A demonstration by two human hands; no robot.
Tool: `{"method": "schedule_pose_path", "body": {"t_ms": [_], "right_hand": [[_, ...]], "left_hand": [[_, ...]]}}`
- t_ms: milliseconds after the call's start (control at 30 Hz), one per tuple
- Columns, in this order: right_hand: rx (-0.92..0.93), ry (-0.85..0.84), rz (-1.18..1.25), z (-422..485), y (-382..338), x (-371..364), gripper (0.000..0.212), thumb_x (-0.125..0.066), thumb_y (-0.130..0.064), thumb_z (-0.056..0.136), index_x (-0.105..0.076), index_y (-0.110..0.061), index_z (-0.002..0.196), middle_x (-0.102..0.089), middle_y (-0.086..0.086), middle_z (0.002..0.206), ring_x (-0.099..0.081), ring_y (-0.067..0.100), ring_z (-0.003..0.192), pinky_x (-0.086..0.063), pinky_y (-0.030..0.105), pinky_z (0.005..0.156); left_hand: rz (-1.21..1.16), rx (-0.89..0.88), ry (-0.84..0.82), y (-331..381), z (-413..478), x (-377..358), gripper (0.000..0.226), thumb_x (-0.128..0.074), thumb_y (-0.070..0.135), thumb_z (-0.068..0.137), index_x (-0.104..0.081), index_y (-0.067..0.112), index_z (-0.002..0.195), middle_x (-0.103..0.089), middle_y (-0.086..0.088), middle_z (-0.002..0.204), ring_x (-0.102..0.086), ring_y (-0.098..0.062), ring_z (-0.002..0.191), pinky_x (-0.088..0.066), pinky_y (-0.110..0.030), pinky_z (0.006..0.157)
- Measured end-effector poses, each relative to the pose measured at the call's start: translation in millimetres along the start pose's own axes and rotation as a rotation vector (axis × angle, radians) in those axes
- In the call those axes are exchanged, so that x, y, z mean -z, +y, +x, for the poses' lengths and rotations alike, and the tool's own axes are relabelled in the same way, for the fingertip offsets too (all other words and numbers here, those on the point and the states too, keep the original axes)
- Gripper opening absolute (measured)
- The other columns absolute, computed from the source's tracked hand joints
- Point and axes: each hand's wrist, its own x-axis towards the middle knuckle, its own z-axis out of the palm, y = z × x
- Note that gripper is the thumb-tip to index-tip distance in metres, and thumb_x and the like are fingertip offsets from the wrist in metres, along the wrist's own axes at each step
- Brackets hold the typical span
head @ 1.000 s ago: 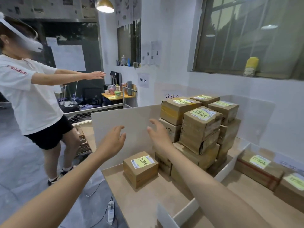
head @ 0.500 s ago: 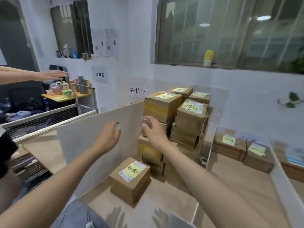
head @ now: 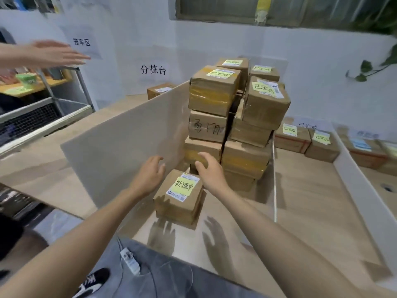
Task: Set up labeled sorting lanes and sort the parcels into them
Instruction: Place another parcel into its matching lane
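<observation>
The left hand [head: 148,177] and right hand [head: 209,171] have dropped from the height of the stack [head: 232,117] to flank the yellow-noted parcel [head: 180,196], which sits on the counter [head: 311,211] just before that stack; both are spread, gripping nothing; a lift to its lane likely follows.

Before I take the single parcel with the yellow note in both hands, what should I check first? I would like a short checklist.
1. Left hand empty: ok.
2. Right hand empty: ok.
3. Nothing lies on the single parcel: ok.
4. Its yellow note faces up, readable: ok.
5. Stack behind it steady: not ok, upper boxes look crooked.
6. Gap between parcel and stack: cannot tell, the right hand covers it.
</observation>
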Motion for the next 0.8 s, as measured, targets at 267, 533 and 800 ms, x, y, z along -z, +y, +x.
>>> {"method": "schedule_pose_path", "body": {"t_ms": [267, 533, 800], "right_hand": [[-0.212, 0.022, 0.03, 1.9, 57.0, -46.9, 0.035, -0.042, -0.017, 0.098, -0.053, -0.017, 0.131, -0.05, -0.004, 0.13, -0.048, 0.012, 0.118, -0.037, 0.026, 0.096], [-0.374, 0.008, 0.125, 2.2, 106.1, -91.9, 0.033, -0.04, -0.013, 0.096, -0.055, -0.014, 0.126, -0.053, 0.002, 0.129, -0.052, 0.014, 0.108, -0.041, 0.026, 0.091], [-0.443, 0.025, 0.249, 6.4, 125.4, -104.2, 0.041, -0.039, 0.002, 0.09, -0.056, -0.021, 0.119, -0.055, -0.003, 0.128, -0.05, 0.013, 0.117, -0.04, 0.022, 0.095]], "left_hand": [[-0.029, 0.059, -0.117, -45.8, 4.7, -41.0, 0.035, -0.04, 0.02, 0.099, -0.048, 0.004, 0.129, -0.051, -0.016, 0.132, -0.045, -0.026, 0.125, -0.034, -0.033, 0.101], [-0.062, 0.143, -0.218, -76.0, 23.5, -78.3, 0.039, -0.041, 0.019, 0.097, -0.047, 0.008, 0.133, -0.053, -0.015, 0.134, -0.046, -0.03, 0.123, -0.035, -0.031, 0.097], [-0.159, 0.192, -0.256, -86.2, 38.0, -102.7, 0.039, -0.046, 0.011, 0.093, -0.052, 0.014, 0.131, -0.055, -0.005, 0.134, -0.048, -0.024, 0.126, -0.034, -0.026, 0.098]]}}
